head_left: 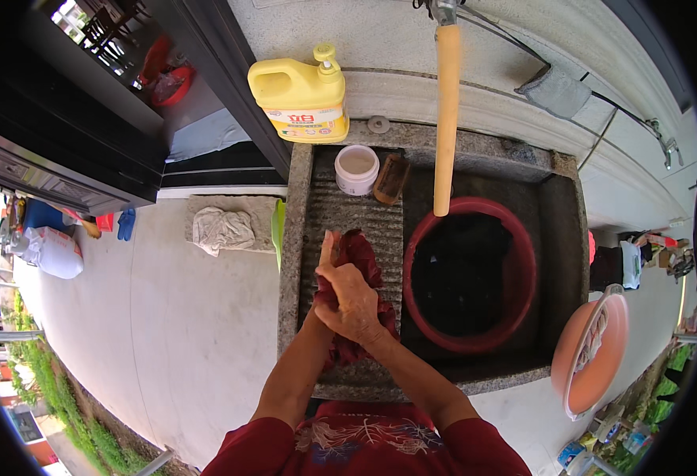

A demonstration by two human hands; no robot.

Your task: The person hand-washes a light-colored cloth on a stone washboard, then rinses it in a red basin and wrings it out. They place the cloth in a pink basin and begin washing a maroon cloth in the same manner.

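A wet, dark red cloth (362, 252) lies bunched on the ribbed washboard (322, 214) on the left side of a stone sink (294, 278). My right hand (354, 300) is closed over the cloth and crosses above my left hand (328, 258). Most of the left hand is hidden behind the right one and the cloth; a raised finger shows at its far end. Just beyond the cloth, a white round tub (357, 168) stands beside a brown scrubbing brush (391, 179).
A red basin (531, 274) with dark water or dark fabric fills the sink's right basin, under a long wooden-coloured pipe (447, 119). A yellow pump jug (301, 97) stands at the back left. A pink basin (572, 341) leans at the right; a pale rag (223, 228) lies left.
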